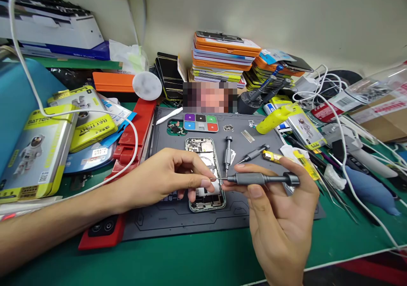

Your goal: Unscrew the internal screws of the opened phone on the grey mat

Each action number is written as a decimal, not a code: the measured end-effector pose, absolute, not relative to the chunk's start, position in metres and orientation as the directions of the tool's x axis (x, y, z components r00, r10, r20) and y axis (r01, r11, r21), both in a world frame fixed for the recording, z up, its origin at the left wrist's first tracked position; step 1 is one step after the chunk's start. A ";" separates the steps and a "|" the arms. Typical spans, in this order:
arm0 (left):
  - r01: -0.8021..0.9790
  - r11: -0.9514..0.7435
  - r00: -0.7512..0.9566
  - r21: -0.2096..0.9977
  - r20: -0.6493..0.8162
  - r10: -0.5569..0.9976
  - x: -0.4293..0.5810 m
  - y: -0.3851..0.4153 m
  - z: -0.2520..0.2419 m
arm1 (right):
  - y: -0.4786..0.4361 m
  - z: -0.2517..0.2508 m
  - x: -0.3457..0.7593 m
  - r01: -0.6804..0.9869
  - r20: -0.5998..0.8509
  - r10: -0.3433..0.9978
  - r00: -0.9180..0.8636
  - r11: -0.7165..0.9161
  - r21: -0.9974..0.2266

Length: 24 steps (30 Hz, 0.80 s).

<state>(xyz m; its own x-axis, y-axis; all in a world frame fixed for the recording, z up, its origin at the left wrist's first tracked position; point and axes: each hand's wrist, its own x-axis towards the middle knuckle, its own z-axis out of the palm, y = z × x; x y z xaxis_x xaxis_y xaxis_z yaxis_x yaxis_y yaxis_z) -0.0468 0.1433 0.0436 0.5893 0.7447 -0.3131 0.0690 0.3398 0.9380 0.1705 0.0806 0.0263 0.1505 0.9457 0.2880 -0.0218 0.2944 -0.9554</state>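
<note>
My right hand holds a dark grey screwdriver level, its tip pointing left. The fingertips of my left hand pinch together at that thin tip; anything smaller between them cannot be made out. Below and behind the hands lies an opened phone with its inner parts showing, partly covered by my left fingers. Just right of the phone, a second screwdriver rests on the grey mat, and a third screwdriver lies slanted beside it.
A coloured tray and small metal parts lie at the mat's back. Left are a red lamp-like stand and battery boxes. A yellow bottle, tweezers and white cables are at right.
</note>
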 end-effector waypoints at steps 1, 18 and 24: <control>0.068 0.341 0.589 0.938 -0.313 0.745 -0.047 0.143 0.043 | 0.080 0.026 0.170 -0.011 0.294 0.943 0.154 0.299 -0.954; 0.039 0.362 0.585 0.931 -0.315 0.747 -0.046 0.143 0.044 | 0.080 0.025 0.170 -0.038 0.289 0.947 0.138 0.297 -0.954; 0.082 0.329 0.564 0.941 -0.316 0.763 -0.045 0.143 0.046 | 0.081 0.024 0.170 -0.040 0.300 0.943 0.147 0.309 -0.950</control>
